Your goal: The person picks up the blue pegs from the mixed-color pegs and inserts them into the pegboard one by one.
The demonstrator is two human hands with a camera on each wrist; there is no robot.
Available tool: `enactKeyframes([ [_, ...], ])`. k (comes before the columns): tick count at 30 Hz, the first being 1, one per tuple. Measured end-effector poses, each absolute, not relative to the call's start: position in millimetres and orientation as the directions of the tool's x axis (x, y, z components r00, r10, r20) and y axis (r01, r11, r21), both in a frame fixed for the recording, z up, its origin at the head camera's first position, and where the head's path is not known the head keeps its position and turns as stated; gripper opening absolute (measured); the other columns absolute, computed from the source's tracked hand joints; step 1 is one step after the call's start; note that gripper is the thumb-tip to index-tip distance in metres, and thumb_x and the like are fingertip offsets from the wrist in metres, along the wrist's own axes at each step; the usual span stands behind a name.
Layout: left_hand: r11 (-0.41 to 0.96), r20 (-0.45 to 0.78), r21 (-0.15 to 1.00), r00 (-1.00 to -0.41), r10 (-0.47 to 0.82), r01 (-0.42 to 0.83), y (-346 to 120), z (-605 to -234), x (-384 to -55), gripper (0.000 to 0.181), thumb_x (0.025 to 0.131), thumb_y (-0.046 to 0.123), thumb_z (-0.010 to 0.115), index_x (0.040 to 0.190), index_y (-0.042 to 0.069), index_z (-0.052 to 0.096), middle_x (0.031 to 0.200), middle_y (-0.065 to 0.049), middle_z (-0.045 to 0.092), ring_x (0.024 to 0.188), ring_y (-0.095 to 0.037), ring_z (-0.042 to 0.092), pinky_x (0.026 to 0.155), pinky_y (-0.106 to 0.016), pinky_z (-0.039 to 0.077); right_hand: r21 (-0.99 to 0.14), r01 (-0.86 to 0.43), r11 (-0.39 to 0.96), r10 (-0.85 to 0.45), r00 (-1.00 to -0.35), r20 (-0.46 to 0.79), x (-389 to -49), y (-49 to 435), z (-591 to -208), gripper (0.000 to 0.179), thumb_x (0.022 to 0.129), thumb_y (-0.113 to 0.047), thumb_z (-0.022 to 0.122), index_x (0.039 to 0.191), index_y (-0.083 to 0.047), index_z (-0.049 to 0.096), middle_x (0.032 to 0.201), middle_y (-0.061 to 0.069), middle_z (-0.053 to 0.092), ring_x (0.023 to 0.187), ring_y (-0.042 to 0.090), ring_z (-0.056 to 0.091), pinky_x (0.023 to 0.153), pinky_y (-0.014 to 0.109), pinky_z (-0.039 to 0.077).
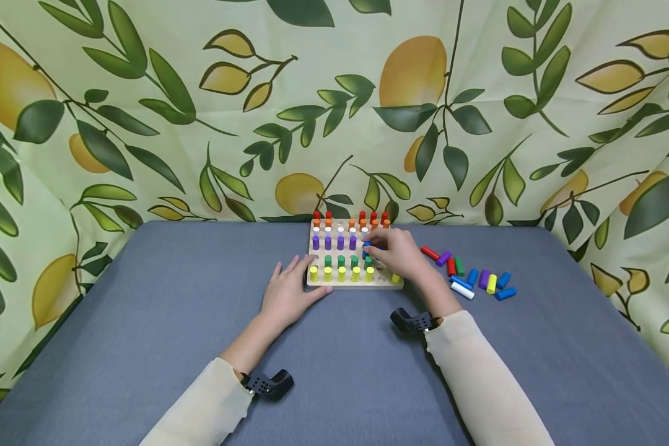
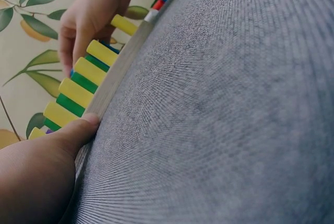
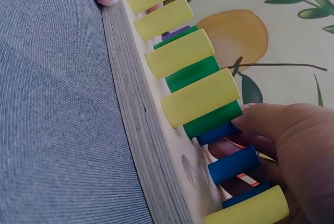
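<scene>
A wooden pegboard (image 1: pixel 359 285) carries rows of red, orange, white, purple, blue, green and yellow pegs. My right hand (image 1: pixel 399 253) reaches over its right side and pinches a blue peg (image 1: pixel 366 251) in the blue row. In the right wrist view the thumb meets that blue peg (image 3: pixel 218 133), partly hidden behind a green peg (image 3: pixel 213 119); another blue peg (image 3: pixel 234 164) stands nearby. Whether the pinched peg is fully seated I cannot tell. My left hand (image 1: pixel 286 298) rests spread at the board's front left corner, its thumb (image 2: pixel 78 130) against the front edge.
Right of the board lie several loose pegs, among them a white peg (image 1: pixel 463 290), a yellow peg (image 1: pixel 491 284) and a red peg (image 1: pixel 430 253). Grey cloth (image 1: pixel 334 359) covers the table. A leaf-and-fruit patterned curtain (image 1: pixel 334 124) hangs behind the board.
</scene>
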State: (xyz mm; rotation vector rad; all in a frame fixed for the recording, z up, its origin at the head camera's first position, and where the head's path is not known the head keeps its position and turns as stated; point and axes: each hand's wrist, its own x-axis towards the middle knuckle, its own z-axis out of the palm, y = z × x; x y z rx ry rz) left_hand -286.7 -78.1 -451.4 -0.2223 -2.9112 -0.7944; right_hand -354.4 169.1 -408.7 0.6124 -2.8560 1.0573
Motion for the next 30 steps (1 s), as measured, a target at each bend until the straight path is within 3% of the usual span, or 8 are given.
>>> enactKeyframes([
  [16, 0.854, 0.144, 0.491, -0.983, 0.113, 0.170, -77.5, -449.4, -285.4, 0.083, 0.085, 0.056, 0.075, 0.150, 0.012, 0.048, 0.153, -0.018, 0.050, 0.148, -0.035, 0.041, 0.127, -0.059, 0.018, -0.595, -0.382, 0.707, -0.373, -0.916, 0.145, -353.5, 173.7, -407.2, 0.024, 0.096, -0.020, 0.070, 0.116, -0.007, 0.073, 0.103, 0.010, 0.076, 0.093, 0.023, 0.069, 0.088, 0.042, 0.058],
  [30, 0.854, 0.140, 0.493, -0.984, 0.110, 0.166, -78.2, -451.9, -285.8, 0.083, 0.085, 0.057, 0.074, 0.150, 0.013, 0.048, 0.154, -0.018, 0.049, 0.149, -0.034, 0.040, 0.127, -0.058, 0.018, -0.522, -0.419, 0.743, -0.404, -0.902, 0.150, -354.7, 168.9, -409.3, 0.016, 0.095, -0.017, 0.072, 0.109, -0.010, 0.074, 0.102, 0.007, 0.077, 0.096, 0.020, 0.070, 0.089, 0.043, 0.058],
])
